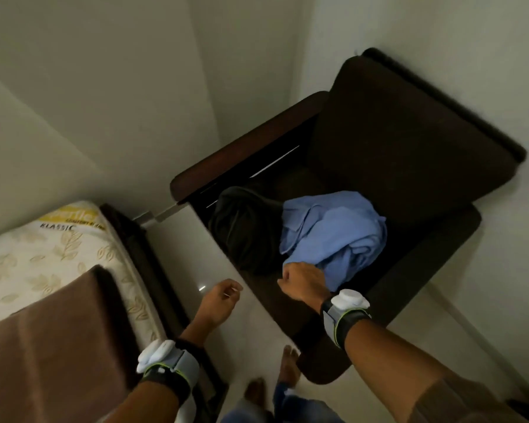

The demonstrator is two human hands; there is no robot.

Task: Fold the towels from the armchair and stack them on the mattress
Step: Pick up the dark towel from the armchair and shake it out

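A crumpled blue towel (333,236) lies on the seat of the dark brown armchair (409,141). Beside it to the left sits a bunched black towel (245,227). My right hand (303,283) grips the near edge of the blue towel. My left hand (219,303) hovers over the floor just left of the armchair, fingers loosely curled and holding nothing. At the lower left, a folded brown towel (52,346) rests on the leaf-patterned mattress (43,254).
The armchair stands in a corner against pale walls. A strip of light tiled floor (184,254) runs between the mattress and the chair. My bare feet (272,380) stand on it near the chair's front edge.
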